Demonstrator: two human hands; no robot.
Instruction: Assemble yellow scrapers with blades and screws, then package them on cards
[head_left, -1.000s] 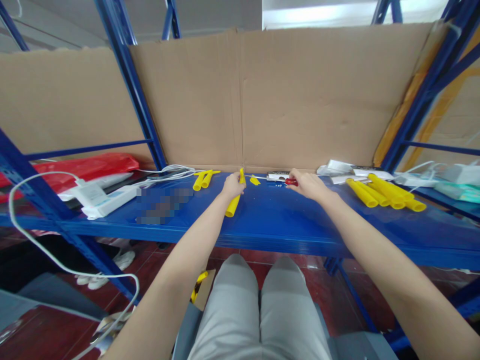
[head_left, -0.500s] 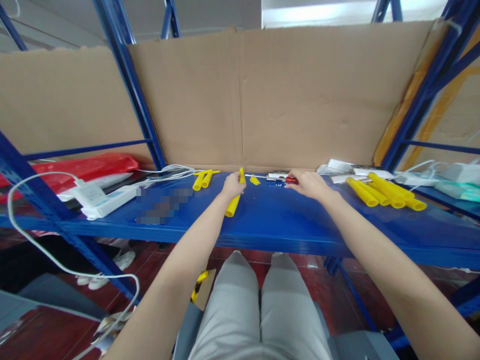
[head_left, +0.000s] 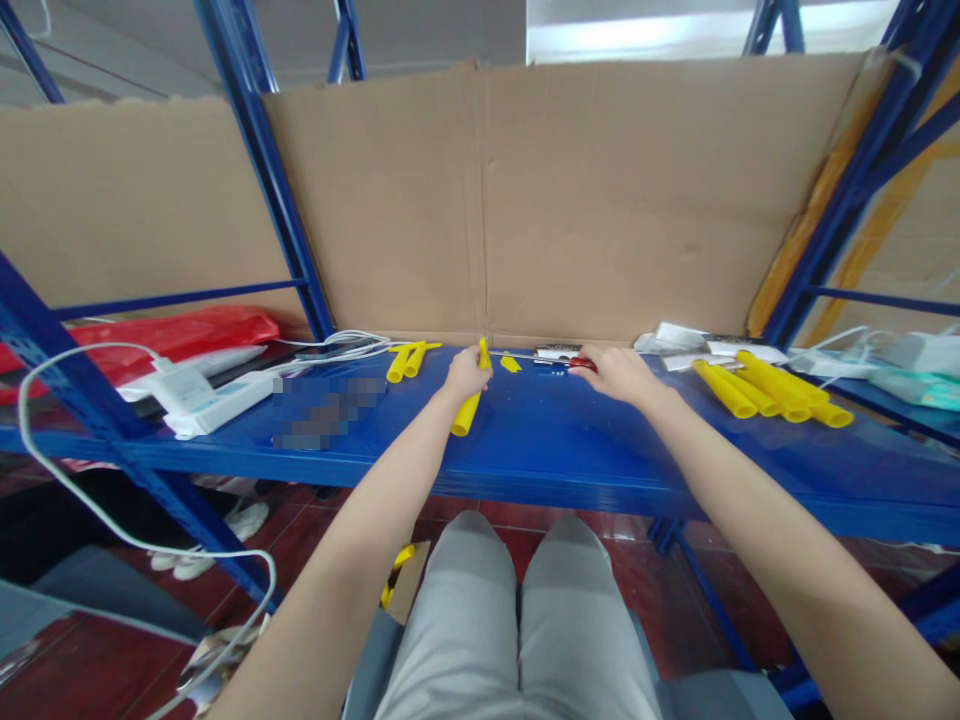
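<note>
yellow tube (head_left: 469, 398) tilted on the blue shelf (head_left: 570, 440), red-handled screwdriver (head_left: 559, 360) just beyond

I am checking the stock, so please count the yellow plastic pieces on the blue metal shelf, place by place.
Yellow plastic tube in left hand: 1
Small yellow plastic piece: 1
Yellow tubes, left pair: 2
Yellow tubes, right pile: about 4
Total: about 8
</note>
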